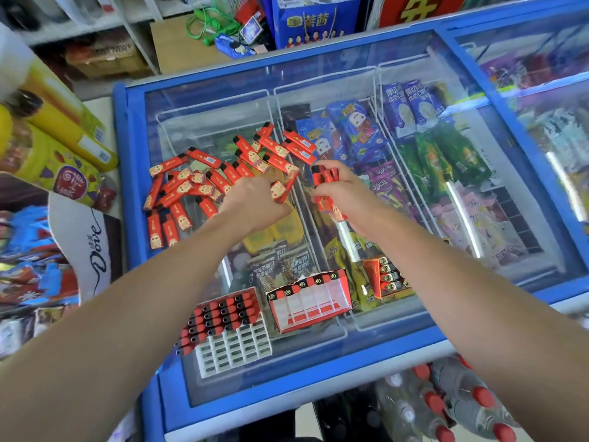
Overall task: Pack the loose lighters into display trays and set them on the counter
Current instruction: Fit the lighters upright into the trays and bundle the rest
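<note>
— What is recorded of the loose lighters [204, 183]?

— Red bodies with printed labels and black tops are noted, scattered flat in a pile at the far left.

— And the trays?

— A white display tray [234, 333] is seen near the front, partly filled with upright lighters. A red-and-white tray [310, 301] is tilted just beside it, one row filled. A third tray [384, 277] is found behind.

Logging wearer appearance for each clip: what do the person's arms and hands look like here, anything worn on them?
Both forearms are bare from the bottom edge of the picture to the wrists; no sleeves show. The left hand and the right hand wear no gloves. No watch, bracelet or ring is visible, though the fingers are partly hidden. No markings or cables show on either arm.
</note>
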`<state>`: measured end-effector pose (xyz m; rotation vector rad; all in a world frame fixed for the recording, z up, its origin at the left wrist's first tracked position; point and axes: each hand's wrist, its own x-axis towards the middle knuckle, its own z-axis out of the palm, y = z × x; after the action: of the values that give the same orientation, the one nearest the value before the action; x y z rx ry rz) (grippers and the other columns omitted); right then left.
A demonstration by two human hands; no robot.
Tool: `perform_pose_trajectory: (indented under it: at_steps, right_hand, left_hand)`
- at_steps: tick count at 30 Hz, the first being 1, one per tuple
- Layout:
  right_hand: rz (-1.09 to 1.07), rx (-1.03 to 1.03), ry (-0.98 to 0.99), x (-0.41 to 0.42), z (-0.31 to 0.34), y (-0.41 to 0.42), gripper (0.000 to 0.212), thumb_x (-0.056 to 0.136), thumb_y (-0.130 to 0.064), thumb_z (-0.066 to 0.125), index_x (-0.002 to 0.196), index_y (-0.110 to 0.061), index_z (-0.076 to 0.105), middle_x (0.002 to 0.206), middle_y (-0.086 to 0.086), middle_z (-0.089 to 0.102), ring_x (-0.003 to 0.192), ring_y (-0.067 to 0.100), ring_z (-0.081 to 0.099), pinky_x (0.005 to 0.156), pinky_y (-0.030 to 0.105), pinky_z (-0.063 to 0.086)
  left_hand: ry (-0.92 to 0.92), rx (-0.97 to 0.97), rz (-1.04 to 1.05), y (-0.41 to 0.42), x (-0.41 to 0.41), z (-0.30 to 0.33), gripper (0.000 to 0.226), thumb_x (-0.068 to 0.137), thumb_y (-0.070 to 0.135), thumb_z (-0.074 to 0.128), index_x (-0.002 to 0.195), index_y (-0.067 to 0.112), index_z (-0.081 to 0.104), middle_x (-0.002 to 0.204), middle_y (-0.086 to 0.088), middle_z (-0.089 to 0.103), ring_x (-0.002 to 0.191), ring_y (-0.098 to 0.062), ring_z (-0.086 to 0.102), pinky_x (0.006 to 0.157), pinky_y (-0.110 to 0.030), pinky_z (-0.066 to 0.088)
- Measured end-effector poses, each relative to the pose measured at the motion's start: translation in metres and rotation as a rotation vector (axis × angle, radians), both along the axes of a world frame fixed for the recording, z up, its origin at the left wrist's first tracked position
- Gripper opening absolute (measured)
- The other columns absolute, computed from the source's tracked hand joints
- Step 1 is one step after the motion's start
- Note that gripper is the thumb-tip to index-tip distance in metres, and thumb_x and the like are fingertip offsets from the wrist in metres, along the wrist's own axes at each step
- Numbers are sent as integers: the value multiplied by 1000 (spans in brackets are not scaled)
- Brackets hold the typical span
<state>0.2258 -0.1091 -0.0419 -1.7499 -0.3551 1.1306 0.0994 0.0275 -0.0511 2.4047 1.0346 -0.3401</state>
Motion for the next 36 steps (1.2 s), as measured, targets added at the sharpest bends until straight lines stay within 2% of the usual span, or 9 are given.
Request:
perform_pose_trajectory:
  at_steps: [6, 10, 12, 15, 20, 23, 28, 32, 36]
  right_hand:
    - [-16, 74, 65, -62, 29, -4, 23, 95, -5, 64, 102, -26, 56, 88, 2, 65, 68, 10, 65, 56, 20, 49]
    - [34, 109, 164, -110, 37, -10, 15, 95, -6, 62, 99, -18, 54, 80, 6, 61, 58, 10, 55, 57, 27, 45]
    - [68, 127, 219, -133, 42, -14, 15, 97, -3, 59, 102, -15, 52, 81, 10, 60, 54, 11, 54, 56, 27, 45]
    - [102, 174, 251, -162, 48, -21, 14, 98, -1, 57, 102, -12, 50, 77, 12, 62, 55, 15, 55, 51, 25, 42]
    - [103, 212, 100, -186, 47, -27, 7, 97, -1, 58, 98, -8, 56, 77, 16, 64, 61, 21, 61, 52, 27, 47]
    - [129, 231, 55, -192, 48, -28, 6, 96, -1, 58, 100, -6, 58, 74, 13, 65, 61, 21, 63, 53, 29, 47]
    - [184, 189, 32, -202, 51, -31, 13, 96, -5, 59, 85, -2, 66, 67, 13, 67, 57, 22, 56, 52, 30, 44]
    - [188, 169, 27, -209, 53, -33, 14, 96, -5, 60, 88, 5, 66, 68, 15, 69, 49, 14, 54, 47, 23, 42]
    - [264, 132, -132, -216, 46, -44, 9, 95, -10, 66, 87, -14, 64, 64, 5, 61, 52, 10, 56, 51, 21, 43]
  left_hand:
    - [-248, -82, 264, 1, -69, 53, 72, 83, 50, 76, 130, -2, 61, 72, -8, 70, 64, -19, 71, 51, -23, 45]
    - [-364, -254, 401, -10, -128, 72, 22, 80, 25, 80, 90, 9, 69, 69, 3, 73, 61, -14, 72, 56, -28, 53]
    - [-370, -309, 413, -22, -152, 81, 24, 75, 24, 83, 72, 12, 62, 57, 6, 65, 50, -7, 61, 56, -30, 49]
    - [-403, -400, 418, -37, -179, 87, 42, 65, 34, 85, 78, -1, 67, 67, -9, 72, 60, -16, 72, 62, -36, 59]
    - [-388, -439, 376, -54, -208, 79, 30, 75, 24, 80, 91, 1, 69, 79, -21, 73, 71, -30, 76, 77, -58, 60]
    - [-412, -455, 350, -60, -218, 80, 15, 85, 21, 81, 95, 13, 72, 79, -8, 77, 73, -25, 76, 81, -50, 62]
    - [-471, -465, 305, -66, -230, 81, 7, 87, 16, 80, 89, 16, 73, 71, 5, 72, 65, -12, 68, 64, -19, 52]
    - [-474, -415, 330, -66, -244, 73, 8, 86, 19, 80, 88, 19, 72, 64, 5, 68, 56, -7, 56, 58, -19, 45]
    - [-483, -316, 381, -65, -259, 64, 14, 86, 25, 82, 84, 18, 70, 69, 3, 71, 55, -5, 58, 56, -15, 43]
